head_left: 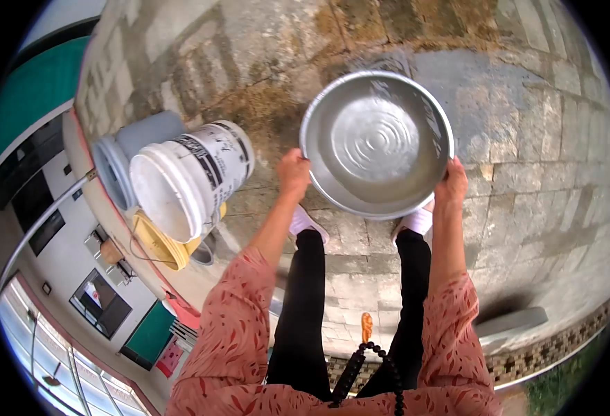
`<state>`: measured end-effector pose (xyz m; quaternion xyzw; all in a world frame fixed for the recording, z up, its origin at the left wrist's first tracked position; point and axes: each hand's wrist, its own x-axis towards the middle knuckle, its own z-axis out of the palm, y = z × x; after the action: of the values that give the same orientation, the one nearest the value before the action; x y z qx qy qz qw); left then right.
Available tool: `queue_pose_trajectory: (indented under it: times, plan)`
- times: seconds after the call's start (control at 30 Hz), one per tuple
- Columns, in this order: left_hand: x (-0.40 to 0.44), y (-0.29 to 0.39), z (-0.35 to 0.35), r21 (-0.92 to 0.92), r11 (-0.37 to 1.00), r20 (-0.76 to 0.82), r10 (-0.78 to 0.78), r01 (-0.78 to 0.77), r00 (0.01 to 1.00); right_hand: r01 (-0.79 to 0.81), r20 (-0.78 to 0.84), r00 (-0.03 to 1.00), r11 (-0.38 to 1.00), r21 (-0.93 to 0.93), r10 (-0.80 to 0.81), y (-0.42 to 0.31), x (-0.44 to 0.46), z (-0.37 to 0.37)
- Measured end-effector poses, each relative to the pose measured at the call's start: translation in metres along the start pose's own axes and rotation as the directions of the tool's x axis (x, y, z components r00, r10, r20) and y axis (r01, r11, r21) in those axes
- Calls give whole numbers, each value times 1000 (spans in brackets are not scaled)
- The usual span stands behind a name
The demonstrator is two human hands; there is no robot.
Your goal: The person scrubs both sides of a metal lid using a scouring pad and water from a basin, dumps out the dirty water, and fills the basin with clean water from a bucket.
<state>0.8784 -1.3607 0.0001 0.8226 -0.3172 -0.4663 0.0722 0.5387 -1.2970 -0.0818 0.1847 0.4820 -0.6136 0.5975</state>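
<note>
A wide, round metal basin (377, 139) is held out in front of me above the paved ground. My left hand (294, 175) is closed on its left rim, and my right hand (452, 182) grips the rim on the right side. Faint rings mark the bottom of the basin, and its inside looks shiny; I cannot tell whether liquid is in it. Both my feet, in light shoes, stand below its near edge.
To the left, a white bucket (170, 187) lies tilted against a blue-grey bucket (116, 170), above a yellow bucket (158, 243). Wet-looking patches mark the paving (519, 201). A grey curved object (513, 322) lies at lower right. A beaded string hangs before me.
</note>
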Motion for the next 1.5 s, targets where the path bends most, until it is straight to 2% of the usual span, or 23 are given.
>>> queue_pose_trajectory:
  times: [0.03,0.07,0.1,0.13,0.17,0.2,0.23,0.3,0.43,0.53,0.6,0.67,0.7,0.77,0.8,0.87,0.93,1.03,1.13,1.2,1.27,1.4,1.5]
  plan:
    - [-14,-5,-1,97,993,-22,71,-69,997,71,-119,990,997,-24,-74,-1,-20,-8]
    - [-14,-37,3,215,947,-58,256,-238,965,16,-118,993,999,-48,-22,-11,-42,-8]
    - [-31,-33,2,282,924,-58,286,-259,957,44,-102,994,999,-26,-47,-13,-55,-37]
    - [-49,-28,0,322,903,-61,321,-286,945,18,-159,987,994,-105,-35,-20,-78,-37]
    - [-63,-27,-4,353,880,-50,357,-318,933,20,-199,979,998,-55,-30,-21,-90,-63]
    - [-75,-26,-7,381,856,-36,391,-349,920,34,-221,974,997,-72,-49,-26,-114,-55]
    - [-89,-20,-11,374,850,-13,405,-371,914,49,-243,967,994,-94,-70,-31,-138,-45]
    - [-117,-8,-23,359,841,37,421,-405,906,39,-417,908,999,4,-33,-38,-178,-41]
    - [-156,6,-40,308,803,141,492,-511,859,52,-350,936,998,19,-42,-45,-239,-58]
    - [-196,31,-56,269,781,220,520,-564,825,83,-445,895,994,74,-42,-45,-297,-64]
    - [-213,41,-68,262,692,285,610,-672,740,182,-472,880,956,230,-54,-37,-330,-53]
    - [-227,51,-77,298,629,365,620,-718,694,264,-370,921,895,361,-123,-13,-347,-90]
    - [-231,52,-81,363,538,404,645,-761,649,294,-418,896,904,311,-148,-1,-355,-101]
    - [-204,33,-88,240,636,568,521,-734,637,484,-534,811,789,379,-241,29,-359,-115]
    - [-257,71,-91,197,791,571,388,-579,724,515,-580,769,798,313,-269,35,-371,-116]
    - [-270,76,-88,227,806,577,342,-547,742,586,-734,663,709,392,-143,49,-365,-122]
    - [-298,73,-88,222,796,574,360,-563,736,586,-833,552,727,357,-36,30,-399,-102]
    - [-308,47,-80,307,755,605,316,-579,731,530,-800,599,735,422,27,31,-428,-131]
    - [-343,31,-61,335,778,618,245,-532,747,569,-858,514,750,337,-5,30,-463,-162]
    - [-382,25,-41,361,775,625,212,-519,751,564,-852,518,719,406,75,22,-490,-189]
    - [-416,18,-19,380,728,668,210,-570,714,552,-850,510,708,440,131,13,-528,-214]
    - [-505,2,33,351,680,770,182,-644,612,682,-874,458,565,464,164,11,-589,-283]
    - [-547,-11,82,330,600,847,152,-729,509,744,-914,363,534,402,181,4,-638,-337]
